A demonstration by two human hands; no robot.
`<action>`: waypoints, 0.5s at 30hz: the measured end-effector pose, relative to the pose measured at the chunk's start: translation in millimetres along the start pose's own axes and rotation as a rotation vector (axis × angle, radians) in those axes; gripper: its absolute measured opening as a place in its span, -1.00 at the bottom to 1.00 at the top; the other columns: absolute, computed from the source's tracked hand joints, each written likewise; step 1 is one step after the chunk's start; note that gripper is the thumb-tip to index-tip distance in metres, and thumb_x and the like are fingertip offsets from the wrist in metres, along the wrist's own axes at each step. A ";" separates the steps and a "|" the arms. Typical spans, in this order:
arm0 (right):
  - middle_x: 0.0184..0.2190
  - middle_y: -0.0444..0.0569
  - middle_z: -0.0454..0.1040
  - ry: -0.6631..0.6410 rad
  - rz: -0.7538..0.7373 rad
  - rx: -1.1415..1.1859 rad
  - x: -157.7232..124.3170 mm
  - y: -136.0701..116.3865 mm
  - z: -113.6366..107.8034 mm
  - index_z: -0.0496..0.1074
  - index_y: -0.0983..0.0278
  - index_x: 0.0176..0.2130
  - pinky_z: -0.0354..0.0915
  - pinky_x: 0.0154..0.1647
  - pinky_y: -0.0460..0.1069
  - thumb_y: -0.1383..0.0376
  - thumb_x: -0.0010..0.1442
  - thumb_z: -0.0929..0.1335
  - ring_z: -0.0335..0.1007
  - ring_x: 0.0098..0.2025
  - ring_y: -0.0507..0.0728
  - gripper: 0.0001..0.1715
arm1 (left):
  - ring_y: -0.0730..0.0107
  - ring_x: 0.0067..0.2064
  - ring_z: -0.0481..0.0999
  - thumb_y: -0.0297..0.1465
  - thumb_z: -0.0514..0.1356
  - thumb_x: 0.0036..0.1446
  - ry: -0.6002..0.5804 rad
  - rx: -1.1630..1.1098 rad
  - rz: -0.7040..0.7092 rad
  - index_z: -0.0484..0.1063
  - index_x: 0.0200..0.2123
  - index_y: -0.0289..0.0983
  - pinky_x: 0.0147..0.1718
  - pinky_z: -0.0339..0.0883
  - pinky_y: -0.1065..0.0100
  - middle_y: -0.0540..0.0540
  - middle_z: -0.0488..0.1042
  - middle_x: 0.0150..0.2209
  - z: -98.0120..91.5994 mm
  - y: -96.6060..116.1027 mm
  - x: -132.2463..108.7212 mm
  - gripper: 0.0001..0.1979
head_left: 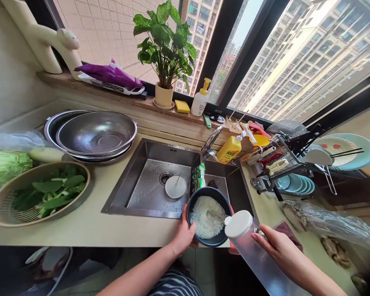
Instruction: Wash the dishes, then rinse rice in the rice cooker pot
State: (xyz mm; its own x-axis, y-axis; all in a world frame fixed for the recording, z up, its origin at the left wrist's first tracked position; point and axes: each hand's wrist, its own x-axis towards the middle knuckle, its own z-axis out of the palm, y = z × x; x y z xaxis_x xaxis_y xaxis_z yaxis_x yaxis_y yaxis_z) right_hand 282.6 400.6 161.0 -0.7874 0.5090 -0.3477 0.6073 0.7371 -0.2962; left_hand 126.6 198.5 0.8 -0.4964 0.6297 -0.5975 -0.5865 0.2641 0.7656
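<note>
A dark round pot (197,236) with white rice (203,213) in it is tilted over the front edge of the sink. My left hand (185,232) grips the pot's left side. On the right, my right hand (269,240) is closed on the handle of a clear pitcher (253,255) with a white lid. The pitcher's spout points at the pot, and clear water runs from it onto the rice. Something red shows at the pot's right side, partly hidden behind the pitcher.
A white round lid (175,187) lies in the sink (144,193). Left of it stand metal colanders (95,133) and a basket (83,193) of leafy greens. To the right are a yellow soap bottle (230,150), a dish rack (277,174) and a plastic-wrapped item (329,222).
</note>
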 end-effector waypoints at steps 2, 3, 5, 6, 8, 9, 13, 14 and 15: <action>-0.58 -0.13 0.36 -0.011 0.007 -0.006 1.2 -4.1 1.7 0.19 0.18 -0.50 0.14 -0.50 -0.04 -0.08 0.19 0.16 0.27 -0.51 0.09 -0.56 | 0.41 -0.49 0.49 -0.15 0.06 0.16 -0.006 0.008 -0.001 -0.49 0.34 -0.17 -0.42 0.48 0.30 -0.32 0.42 -0.01 -0.6 0.4 0.7 -0.11; -0.58 -0.13 0.36 -0.021 0.012 -0.009 1.5 -6.3 2.4 0.18 0.18 -0.50 0.13 -0.50 -0.04 -0.08 0.18 0.15 0.27 -0.51 0.09 -0.55 | 0.41 -0.48 0.49 -0.14 0.07 0.16 -0.009 0.014 -0.001 -0.50 0.34 -0.16 -0.44 0.48 0.31 -0.34 0.39 0.04 -1.0 0.7 0.8 -0.10; -0.56 -0.11 0.36 -0.040 0.028 -0.012 1.2 -10.5 3.3 0.18 0.18 -0.49 0.11 -0.52 -0.05 -0.08 0.18 0.14 0.26 -0.51 0.09 -0.55 | 0.41 -0.46 0.50 -0.11 0.07 0.15 -0.018 0.028 0.003 -0.53 0.33 -0.12 -0.48 0.47 0.35 -0.36 0.30 0.14 -1.7 1.2 1.1 -0.09; -0.56 -0.12 0.35 -0.047 0.037 -0.013 0.8 -12.4 3.6 0.17 0.18 -0.49 0.10 -0.53 -0.05 -0.08 0.18 0.13 0.24 -0.51 0.09 -0.55 | 0.42 -0.45 0.50 -0.10 0.06 0.15 -0.023 0.033 0.008 -0.55 0.33 -0.10 -0.51 0.46 0.36 -0.36 0.23 0.19 -2.2 1.1 1.3 -0.09; -0.57 -0.13 0.33 -0.056 0.058 -0.016 -0.4 -15.4 4.1 0.15 0.18 -0.49 0.07 -0.55 -0.06 -0.08 0.19 0.13 0.21 -0.52 0.07 -0.55 | 0.44 -0.46 0.50 -0.13 0.06 0.16 -0.033 0.033 0.020 -0.55 0.32 -0.05 -0.58 0.44 0.38 -0.36 0.09 0.28 -3.1 0.2 2.3 -0.11; -0.57 -0.13 0.32 -0.058 0.067 -0.016 -0.9 -16.4 4.3 0.14 0.18 -0.49 0.07 -0.55 -0.06 -0.08 0.19 0.13 0.19 -0.52 0.07 -0.55 | 0.45 -0.48 0.49 -0.15 0.05 0.16 -0.039 0.030 0.025 -0.55 0.32 -0.03 -0.60 0.43 0.38 -0.36 0.02 0.30 -3.6 -0.7 3.2 -0.12; -0.58 -0.13 0.34 -0.054 0.072 0.003 -2.2 -18.0 6.3 0.15 0.19 -0.49 0.07 -0.52 -0.05 -0.04 0.19 0.14 0.17 -0.54 0.06 -0.58 | 0.47 -0.52 0.47 -0.25 0.05 0.16 -0.054 0.031 0.021 -0.54 0.31 0.02 -0.63 0.44 0.33 -0.34 -0.01 0.31 -5.2 -5.1 8.5 -0.14; -0.58 -0.14 0.34 -0.051 0.071 0.012 -2.2 -18.4 7.0 0.14 0.19 -0.49 0.06 -0.52 -0.05 -0.04 0.19 0.15 0.16 -0.54 0.06 -0.58 | 0.47 -0.52 0.46 -0.26 0.06 0.16 -0.053 0.035 0.014 -0.54 0.31 0.04 -0.63 0.44 0.32 -0.33 0.01 0.31 -5.6 -5.6 9.5 -0.14; -0.58 -0.14 0.33 -0.047 0.069 0.021 -2.1 -19.2 7.8 0.14 0.19 -0.50 0.06 -0.51 -0.05 -0.04 0.19 0.15 0.16 -0.54 0.06 -0.59 | 0.48 -0.52 0.46 -0.26 0.06 0.16 -0.053 0.037 0.009 -0.54 0.31 0.05 -0.63 0.44 0.32 -0.32 0.01 0.31 -6.0 -5.5 10.1 -0.14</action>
State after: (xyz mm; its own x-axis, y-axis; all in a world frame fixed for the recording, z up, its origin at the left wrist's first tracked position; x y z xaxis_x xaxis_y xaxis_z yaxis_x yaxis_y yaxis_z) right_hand 273.5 382.0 160.5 -0.7377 0.5367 -0.4096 0.6628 0.6912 -0.2881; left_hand 120.9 199.0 -10.9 -0.4660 0.6699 -0.5780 -0.5577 0.2848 0.7796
